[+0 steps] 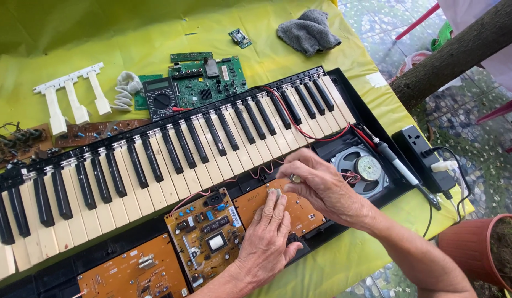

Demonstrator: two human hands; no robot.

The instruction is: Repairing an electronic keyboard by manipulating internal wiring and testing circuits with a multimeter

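- On the yellow cloth (pixel 300 60), at far left, loose white keys (pixel 74 96) lie beside the opened keyboard (pixel 173 149).
- Left hand (pixel 265 243) lies flat, fingers together, pressing the small orange circuit board (pixel 308 218) in the black case.
- Right hand (pixel 322 185) pinches a small part over that board, fingertips closed.
- That board looks light, stiff and fragile; best held by its edges.
- Right of it sit the speaker (pixel 365 171) and soldering iron (pixel 402 168).

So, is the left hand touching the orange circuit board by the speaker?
Touching. The head view shows the left hand lying flat on the orange board, its fingers pressed onto the surface with no gap visible.
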